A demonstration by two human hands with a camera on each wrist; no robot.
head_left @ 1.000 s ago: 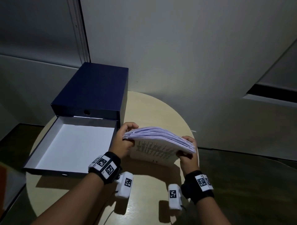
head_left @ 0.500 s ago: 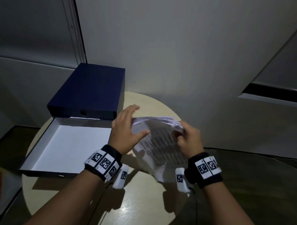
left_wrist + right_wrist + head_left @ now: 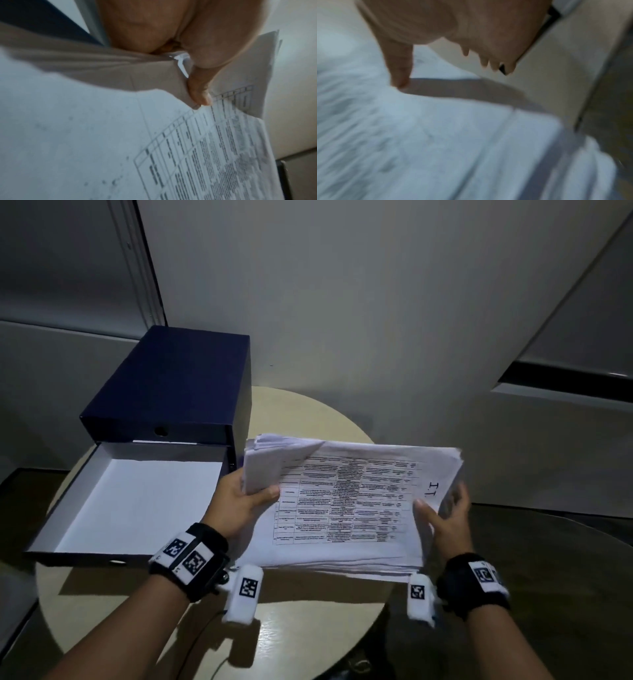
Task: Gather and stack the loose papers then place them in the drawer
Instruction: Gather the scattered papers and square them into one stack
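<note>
We hold the paper stack (image 3: 346,501) over the desk (image 3: 308,625), left hand (image 3: 239,505) pinching, right hand (image 3: 445,515) gripping its edge, right of the open drawer (image 3: 102,470).

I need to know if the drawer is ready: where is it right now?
In the head view the drawer sits pulled out at the left of the round table, below the navy box, beside the left hand.

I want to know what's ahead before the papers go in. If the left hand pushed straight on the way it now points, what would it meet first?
Probably the blue box, at its front corner above the open drawer. The left hand, gripping the paper stack, points away and slightly right; depth is unclear.
</note>
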